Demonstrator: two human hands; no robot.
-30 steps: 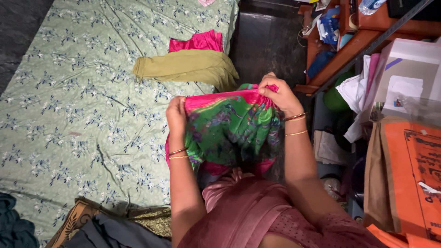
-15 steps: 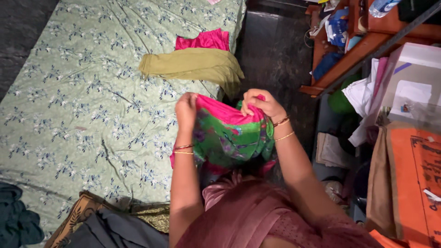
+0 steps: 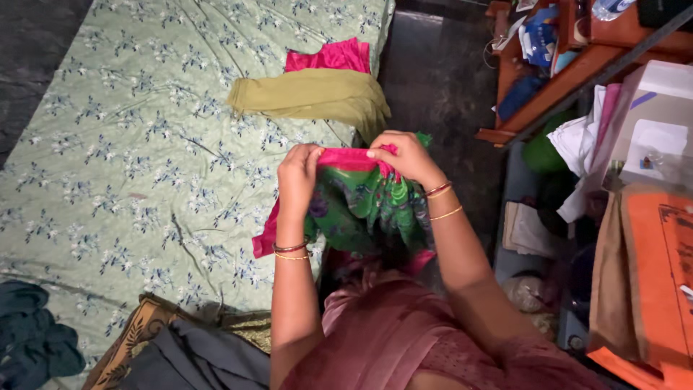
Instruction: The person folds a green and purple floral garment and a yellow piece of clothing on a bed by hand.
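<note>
Nearest the camera, a dusky pink draped garment (image 3: 390,332) covers the person's chest and hides the lower hang of the green printed cloth (image 3: 361,206); where that cloth ends cannot be made out; at the near left a dark grey cloth (image 3: 195,357) and a patterned brown cloth (image 3: 126,343) are cut off by the frame's bottom edge, with a dark teal bundle (image 3: 32,347) at the far left corner. Above these, both forearms rise to the cloth; the left hand (image 3: 299,173) has its grip pinched shut on the cloth's pink border (image 3: 346,157), and the right hand (image 3: 404,155) is clamped on the same border just to the right; the two hands sit close together. The border's long axis runs left to right between them, the cloth hanging down toward the person, bunched in folds; a pink edge trails down left of the left wrist. The cloth is held in the air over the right edge of the floral-sheeted bed (image 3: 130,144). Farther on the bed lie an olive folded garment (image 3: 310,97) and, beyond it and partly under it, a pink folded garment (image 3: 328,56). At right, cluttered wooden shelves (image 3: 570,68) and an orange bag (image 3: 650,274) are cut off by the frame.
</note>
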